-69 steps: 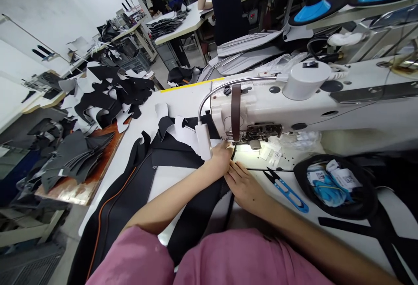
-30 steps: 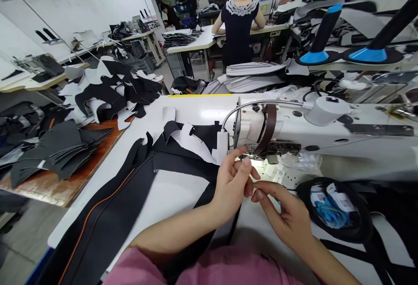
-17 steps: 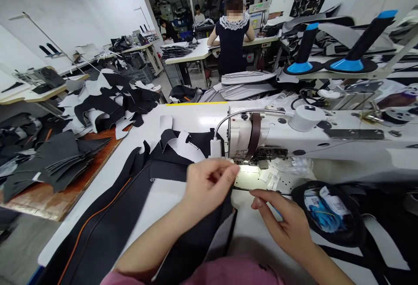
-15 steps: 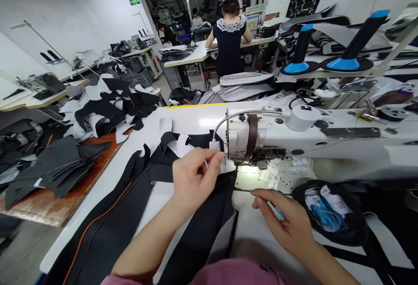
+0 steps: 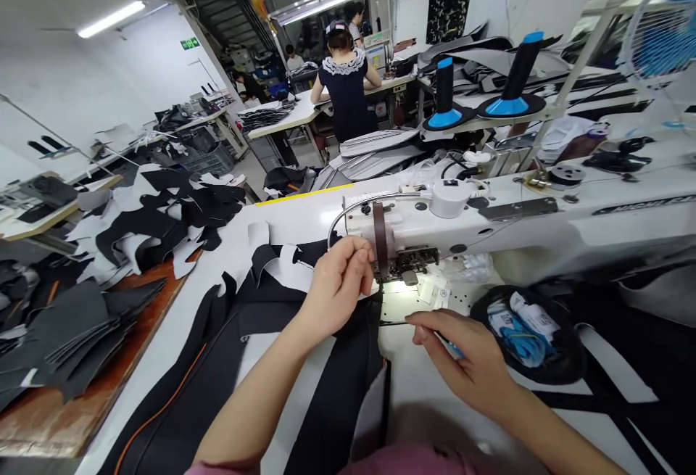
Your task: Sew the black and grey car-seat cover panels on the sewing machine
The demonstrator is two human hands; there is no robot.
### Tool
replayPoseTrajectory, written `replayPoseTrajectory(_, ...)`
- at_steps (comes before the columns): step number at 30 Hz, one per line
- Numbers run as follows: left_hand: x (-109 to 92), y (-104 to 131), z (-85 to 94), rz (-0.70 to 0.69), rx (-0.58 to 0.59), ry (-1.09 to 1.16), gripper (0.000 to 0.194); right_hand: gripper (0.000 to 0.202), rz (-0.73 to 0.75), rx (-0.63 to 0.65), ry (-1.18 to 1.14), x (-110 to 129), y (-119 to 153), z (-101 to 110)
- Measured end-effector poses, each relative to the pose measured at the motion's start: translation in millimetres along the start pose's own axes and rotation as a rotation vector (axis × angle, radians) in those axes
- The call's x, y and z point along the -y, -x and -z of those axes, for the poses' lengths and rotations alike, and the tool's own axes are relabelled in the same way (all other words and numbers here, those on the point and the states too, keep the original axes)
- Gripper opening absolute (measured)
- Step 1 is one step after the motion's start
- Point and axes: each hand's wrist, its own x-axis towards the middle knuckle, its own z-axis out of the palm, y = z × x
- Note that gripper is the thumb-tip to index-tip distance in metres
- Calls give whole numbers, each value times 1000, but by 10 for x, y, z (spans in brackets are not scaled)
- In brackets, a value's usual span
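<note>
My left hand [image 5: 342, 279] is raised in front of the needle end of a white sewing machine [image 5: 402, 232], its thumb and fingers pinched together; anything between them is too small to make out. My right hand [image 5: 462, 355] hovers over the table right of the lit needle plate [image 5: 399, 304], thumb and forefinger close together, with a bit of blue showing by the fingers. Beneath and left of my left hand lies black fabric [image 5: 272, 319] with an orange cord [image 5: 163, 410]. The needle is hidden behind my left hand.
A dark round pouch [image 5: 568, 366] holding blue and white items lies to the right. Cut fabric pieces [image 5: 146, 207] are heaped at left, beside stacked grey panels [image 5: 81, 337]. Thread cones [image 5: 444, 91] stand behind the machine. A person [image 5: 348, 91] sits at a table beyond.
The view has turned right, so the surroundings shift left. My left hand has moved closer to the machine's needle end, while my right hand keeps nearly the same pose.
</note>
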Motion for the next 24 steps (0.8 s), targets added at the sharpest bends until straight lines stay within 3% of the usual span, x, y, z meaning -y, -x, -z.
replayPoseTrajectory(7,-95,292,155,-25,-83,142,24,22,76,-98,131,-7,-166,133)
replayPoseTrajectory(11,-198,498,268,-211,-146,205,28,30,235,-264,430,37,-431,295)
replayPoseTrajectory(14,-252,560,295,-273,60,301,28,43,277,-164,692,27,-633,366)
replayPoseTrajectory(16,-250,531,259,-131,185,336,27,47,260,-89,793,-1,-710,350)
replayPoseTrajectory(19,-123,465,125,173,194,390,29,46,226,-111,840,-46,-731,267)
replayPoseTrajectory(21,68,498,12,372,237,433,30,44,210,-151,850,-66,-718,227)
replayPoseTrajectory(24,447,786,-72,596,504,201,25,42,209,-187,858,-65,-718,245)
